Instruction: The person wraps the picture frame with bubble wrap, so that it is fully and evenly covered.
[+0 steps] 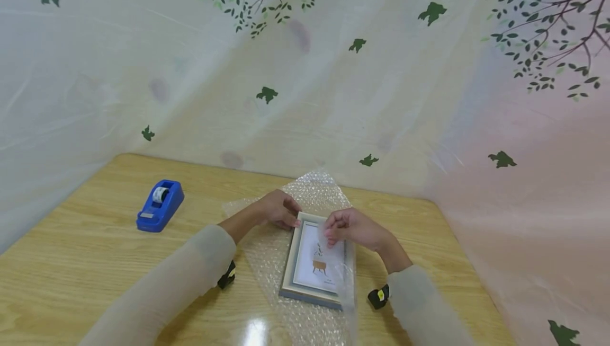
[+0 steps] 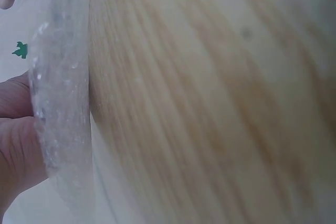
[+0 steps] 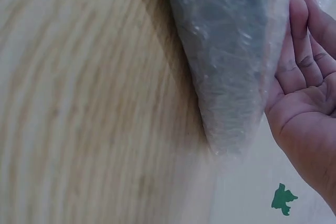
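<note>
A picture frame (image 1: 289, 274) with a pale, stepped border lies face up on a sheet of bubble wrap (image 1: 267, 261). Its print shows a plant in a brown pot on legs. At the frame's upper left corner, my left hand (image 1: 278, 209) grips the edge with bent fingers. My right hand (image 1: 355, 228) pinches the wrap's edge between thumb and forefinger, above the print's upper right. That side of the wrap is folded up over the frame's right edge. In the right wrist view, the wrap (image 3: 231, 77) covers the frame's side; the left wrist view shows part of the left hand (image 2: 21, 145) behind wrap.
A blue tape dispenser (image 1: 161, 205) with a roll in it stands on the wooden table (image 1: 95, 261), left of the wrap. Behind the table hangs a pale curtain (image 1: 305, 113) printed with leaves and branches. Small black devices (image 1: 378, 297) sit at both wrists.
</note>
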A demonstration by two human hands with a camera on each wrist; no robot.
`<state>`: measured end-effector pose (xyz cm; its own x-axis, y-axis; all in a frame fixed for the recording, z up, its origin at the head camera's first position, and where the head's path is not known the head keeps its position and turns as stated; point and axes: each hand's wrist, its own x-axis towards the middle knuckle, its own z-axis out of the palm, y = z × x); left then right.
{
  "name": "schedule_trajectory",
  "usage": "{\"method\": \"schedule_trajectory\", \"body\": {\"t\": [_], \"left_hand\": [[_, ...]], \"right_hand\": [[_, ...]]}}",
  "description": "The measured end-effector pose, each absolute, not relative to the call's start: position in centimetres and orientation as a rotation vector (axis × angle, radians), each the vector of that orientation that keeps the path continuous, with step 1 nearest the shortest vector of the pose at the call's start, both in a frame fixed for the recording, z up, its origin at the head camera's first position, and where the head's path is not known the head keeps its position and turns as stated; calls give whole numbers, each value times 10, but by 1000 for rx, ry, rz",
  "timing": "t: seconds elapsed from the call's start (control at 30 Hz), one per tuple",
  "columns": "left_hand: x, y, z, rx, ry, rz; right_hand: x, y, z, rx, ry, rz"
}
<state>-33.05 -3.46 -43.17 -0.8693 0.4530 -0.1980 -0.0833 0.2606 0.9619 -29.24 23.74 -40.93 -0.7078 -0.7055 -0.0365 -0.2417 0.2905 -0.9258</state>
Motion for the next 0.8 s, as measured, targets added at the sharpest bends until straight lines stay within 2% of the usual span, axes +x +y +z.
{"method": "schedule_trajectory", "body": {"t": [0.8], "left_hand": [[-333, -31, -431, 327, 2123, 1615]], "right_hand": [[-296, 214, -420, -928, 2277, -1175]]}}
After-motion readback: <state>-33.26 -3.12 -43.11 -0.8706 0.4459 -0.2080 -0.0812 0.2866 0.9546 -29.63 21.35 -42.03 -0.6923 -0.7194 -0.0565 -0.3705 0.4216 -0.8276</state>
